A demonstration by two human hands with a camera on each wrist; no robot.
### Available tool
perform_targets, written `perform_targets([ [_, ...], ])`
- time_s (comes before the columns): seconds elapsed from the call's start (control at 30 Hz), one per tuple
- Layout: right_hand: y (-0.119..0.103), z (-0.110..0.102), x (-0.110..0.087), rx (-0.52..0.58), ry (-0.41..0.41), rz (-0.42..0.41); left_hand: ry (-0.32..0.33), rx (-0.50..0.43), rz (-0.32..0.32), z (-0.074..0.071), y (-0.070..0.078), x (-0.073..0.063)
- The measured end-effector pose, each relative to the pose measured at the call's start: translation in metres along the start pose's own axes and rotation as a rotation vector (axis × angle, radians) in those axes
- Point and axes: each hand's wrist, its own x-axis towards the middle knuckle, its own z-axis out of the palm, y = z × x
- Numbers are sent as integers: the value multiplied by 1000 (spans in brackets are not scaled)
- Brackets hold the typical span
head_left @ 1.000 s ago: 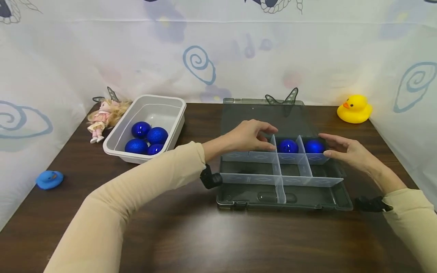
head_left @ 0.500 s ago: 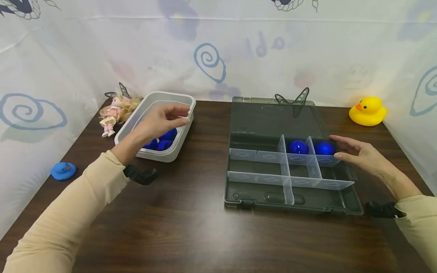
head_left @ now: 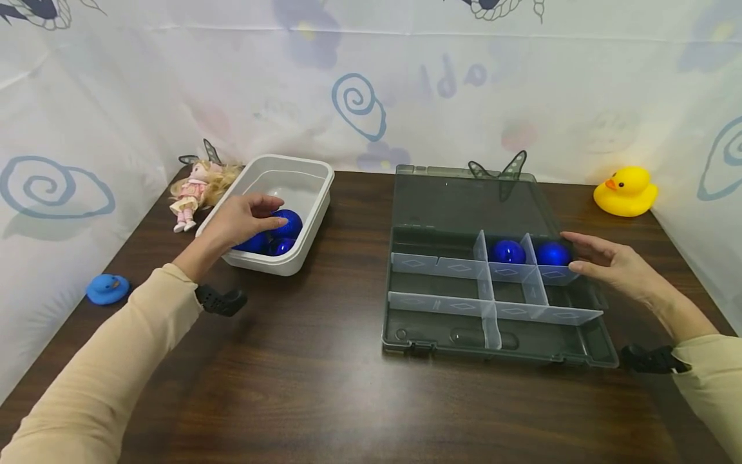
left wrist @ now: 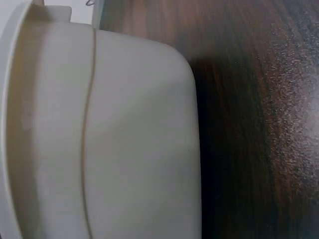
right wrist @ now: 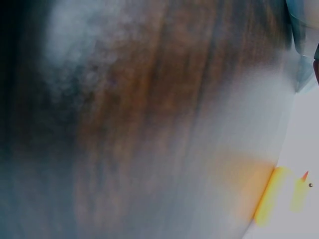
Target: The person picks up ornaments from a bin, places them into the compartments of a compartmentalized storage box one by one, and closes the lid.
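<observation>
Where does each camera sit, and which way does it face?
Head: on the person's head, facing forward and down at the wooden table and gray divided case; left grip, right grip and sleeves show.
Left wrist: on that wrist, facing the outside of the white tub; no body part shows.
Right wrist: on that wrist, facing blurred table, yellow rubber duck at lower right; no body part recognizable.
Shared: white tub, head and left wrist; yellow rubber duck, head and right wrist.

Pale glare marks the tabletop (head_left: pixel 359 393), while the right wrist view is hazily blurred.
</observation>
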Motion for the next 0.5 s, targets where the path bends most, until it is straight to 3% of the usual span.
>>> perform_targets([
  [0.33,-4,2,1,7,19,25,-14,70,-35,6,3,9],
  [0.5,-4,1,1,-20,8,39,-15,163,-21,9,4,12],
])
